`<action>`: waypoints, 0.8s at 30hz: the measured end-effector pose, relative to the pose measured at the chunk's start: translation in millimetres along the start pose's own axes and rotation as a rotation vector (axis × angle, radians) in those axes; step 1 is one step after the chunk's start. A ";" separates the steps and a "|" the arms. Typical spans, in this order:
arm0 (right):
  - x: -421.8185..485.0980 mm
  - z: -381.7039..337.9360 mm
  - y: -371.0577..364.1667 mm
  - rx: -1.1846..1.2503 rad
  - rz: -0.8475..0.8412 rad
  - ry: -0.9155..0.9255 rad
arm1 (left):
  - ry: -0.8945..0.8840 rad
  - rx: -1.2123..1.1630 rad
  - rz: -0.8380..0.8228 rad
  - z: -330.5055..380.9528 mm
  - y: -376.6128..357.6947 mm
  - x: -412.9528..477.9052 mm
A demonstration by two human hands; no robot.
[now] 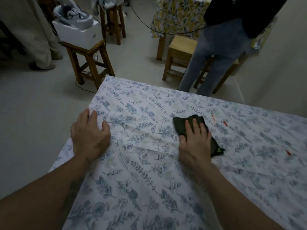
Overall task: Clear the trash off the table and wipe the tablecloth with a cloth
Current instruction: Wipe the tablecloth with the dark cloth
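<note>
A white tablecloth with a blue leaf print covers the table and fills the lower part of the view. My right hand lies flat on a dark green cloth, pressing it onto the tablecloth near the middle. My left hand rests palm down at the table's left edge, fingers curled over the tablecloth there. Small red marks show on the tablecloth just right of the dark cloth, and another red mark lies farther right.
A person in grey trousers stands just beyond the table's far edge. Wooden stools stand on the floor behind, one carrying a white box. A second table with a yellow leaf cloth stands at the back. A black cable hangs across.
</note>
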State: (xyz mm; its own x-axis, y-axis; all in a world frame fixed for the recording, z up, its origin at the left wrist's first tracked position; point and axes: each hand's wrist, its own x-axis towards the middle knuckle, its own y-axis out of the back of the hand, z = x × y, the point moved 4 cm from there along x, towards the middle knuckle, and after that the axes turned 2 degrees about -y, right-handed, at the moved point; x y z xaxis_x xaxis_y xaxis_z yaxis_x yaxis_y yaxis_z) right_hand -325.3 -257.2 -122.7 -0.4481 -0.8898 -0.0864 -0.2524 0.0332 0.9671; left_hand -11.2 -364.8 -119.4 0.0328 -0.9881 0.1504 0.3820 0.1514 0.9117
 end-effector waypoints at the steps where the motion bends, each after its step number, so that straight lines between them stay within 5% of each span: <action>1: -18.6 -12.6 -2.4 0.008 -0.024 0.039 | -0.005 0.020 -0.018 1.6 1.4 -1.4; 5: -78.5 -66.9 -16.9 0.042 -0.108 0.211 | -0.079 0.081 -0.130 23.2 -6.1 -1.2; 12: -45.0 -46.1 -23.3 -0.020 -0.056 0.372 | 0.035 -0.279 -0.202 102.7 -38.1 8.0; 24: 80.1 126.1 35.6 -0.088 0.093 -0.111 | -0.038 0.055 -0.082 108.4 -56.8 -1.7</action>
State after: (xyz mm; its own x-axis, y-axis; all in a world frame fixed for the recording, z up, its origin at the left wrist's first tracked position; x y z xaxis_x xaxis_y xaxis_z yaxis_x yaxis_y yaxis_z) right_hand -478.3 -269.9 -125.4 -0.5593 -0.8288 -0.0163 -0.1313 0.0691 0.9889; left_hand -133.0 -368.7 -130.0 -0.0315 -0.9956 0.0880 0.3311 0.0727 0.9408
